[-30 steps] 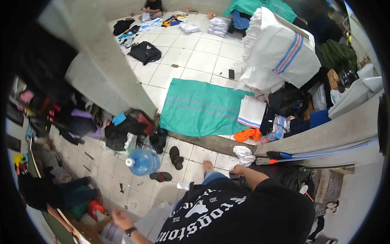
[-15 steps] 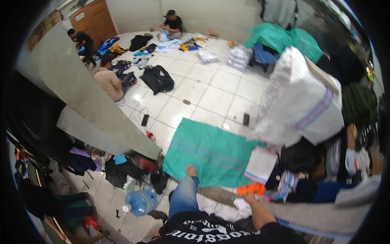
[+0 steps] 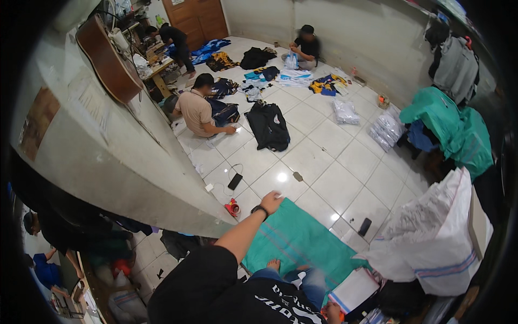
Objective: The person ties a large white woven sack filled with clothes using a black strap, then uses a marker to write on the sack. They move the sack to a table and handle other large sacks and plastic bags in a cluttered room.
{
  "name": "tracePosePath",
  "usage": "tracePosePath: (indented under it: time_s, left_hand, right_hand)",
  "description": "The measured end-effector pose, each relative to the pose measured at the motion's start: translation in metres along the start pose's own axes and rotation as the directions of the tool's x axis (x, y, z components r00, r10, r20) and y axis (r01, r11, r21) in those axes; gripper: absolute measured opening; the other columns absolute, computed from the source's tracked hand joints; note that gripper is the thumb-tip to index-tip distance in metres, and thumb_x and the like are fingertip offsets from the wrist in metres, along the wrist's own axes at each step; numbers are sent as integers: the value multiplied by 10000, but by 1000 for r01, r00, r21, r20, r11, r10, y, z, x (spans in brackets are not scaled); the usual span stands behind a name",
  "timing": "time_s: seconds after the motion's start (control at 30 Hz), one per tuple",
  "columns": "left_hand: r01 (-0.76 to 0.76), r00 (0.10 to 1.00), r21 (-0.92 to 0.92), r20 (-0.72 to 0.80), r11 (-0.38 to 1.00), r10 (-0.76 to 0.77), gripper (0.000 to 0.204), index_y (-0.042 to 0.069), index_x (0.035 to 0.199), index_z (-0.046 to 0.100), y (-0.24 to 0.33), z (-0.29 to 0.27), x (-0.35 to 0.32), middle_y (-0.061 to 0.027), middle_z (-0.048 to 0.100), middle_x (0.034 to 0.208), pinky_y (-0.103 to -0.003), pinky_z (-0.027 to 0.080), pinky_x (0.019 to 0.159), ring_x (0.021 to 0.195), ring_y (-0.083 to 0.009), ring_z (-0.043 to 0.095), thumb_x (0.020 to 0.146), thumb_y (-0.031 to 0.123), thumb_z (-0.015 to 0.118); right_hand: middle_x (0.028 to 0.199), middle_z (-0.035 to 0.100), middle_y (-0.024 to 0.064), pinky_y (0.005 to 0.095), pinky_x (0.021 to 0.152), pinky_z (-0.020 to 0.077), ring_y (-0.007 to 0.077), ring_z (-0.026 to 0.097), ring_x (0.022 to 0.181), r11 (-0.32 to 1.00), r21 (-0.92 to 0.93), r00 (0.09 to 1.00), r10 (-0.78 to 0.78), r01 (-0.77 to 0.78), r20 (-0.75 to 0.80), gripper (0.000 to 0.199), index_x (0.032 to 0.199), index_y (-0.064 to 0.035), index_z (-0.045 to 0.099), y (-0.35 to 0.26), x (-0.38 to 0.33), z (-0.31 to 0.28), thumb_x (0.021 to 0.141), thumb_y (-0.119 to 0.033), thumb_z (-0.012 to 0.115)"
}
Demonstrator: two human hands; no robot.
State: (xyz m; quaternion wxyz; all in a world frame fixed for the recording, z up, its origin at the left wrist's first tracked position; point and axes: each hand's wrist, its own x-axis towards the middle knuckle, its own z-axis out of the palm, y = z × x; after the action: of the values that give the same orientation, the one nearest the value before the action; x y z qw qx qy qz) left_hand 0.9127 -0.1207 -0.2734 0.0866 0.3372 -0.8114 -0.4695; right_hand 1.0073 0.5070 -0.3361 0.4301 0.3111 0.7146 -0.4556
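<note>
My left arm reaches forward over a green woven sheet [image 3: 302, 229] on the tiled floor. My left hand [image 3: 272, 201], with a dark band at its wrist, is above the sheet's far left corner. Its fingers look pinched together; a small white bit shows at their tips, too small to name. Low in the picture, my right hand [image 3: 333, 312] is closed on an orange cloth [image 3: 324, 310], partly cut off by the lower edge. My bare feet [image 3: 274, 264] stand on the sheet. A folded white woven sack [image 3: 353, 289] lies to its right.
A large white sack [image 3: 437, 237] bulges at the right. A phone [image 3: 365, 226] and a second phone on a cable [image 3: 234, 181] lie on the tiles. A grey pillar [image 3: 162, 173] stands close at left. People sit farther off among clothes, near a black jacket [image 3: 268, 125].
My left arm has come into view, stretched forward over the sheet. Both feet now stand on it. My right hand and the orange cloth sit lower in the picture; the view has swung left.
</note>
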Motion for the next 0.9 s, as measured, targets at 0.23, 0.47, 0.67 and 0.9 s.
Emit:
tracePosePath:
  time_s: [0.23, 0.47, 0.67, 0.9]
  left_hand:
    - [-204, 972, 129, 147, 970, 185, 407, 46, 1169, 612, 140, 58, 97, -168, 686, 917, -415, 535, 785, 867, -317, 666, 863, 310, 663]
    - [89, 748, 761, 375, 643, -548, 465, 34, 1113, 657, 33, 88, 44, -219, 650, 1107, -472, 480, 912, 1069, -369, 609, 859, 417, 586]
    - [522, 629, 518, 302, 677, -716, 408, 28, 1094, 646, 50, 129, 110, -191, 639, 1008, -451, 479, 815, 963, -339, 603, 878, 369, 578]
    - [413, 679, 352, 496, 840, -541, 343, 22, 1071, 634, 161, 267, 328, -157, 627, 894, -427, 478, 701, 840, -304, 595, 901, 313, 570]
  right_hand:
    - [767, 620, 108, 393, 522, 495, 237, 633, 599, 985, -170, 992, -11, 33, 129, 249, 964, -52, 592, -126, 117, -12, 942, -300, 593]
    - [797, 629, 122, 427, 555, 512, 260, 657, 679, 907, -408, 979, -18, 102, 204, 301, 979, -38, 640, -311, 211, -96, 941, -331, 585]
    - [693, 649, 116, 368, 516, 489, 236, 613, 571, 826, -483, 957, -263, 290, 125, 466, 772, -19, 660, -534, 297, -196, 876, -473, 635]
    - [1103, 665, 218, 447, 904, 489, 359, 627, 1025, 801, -337, 831, -550, 495, -86, 445, 1031, -29, 681, -724, 317, -175, 851, -434, 639]
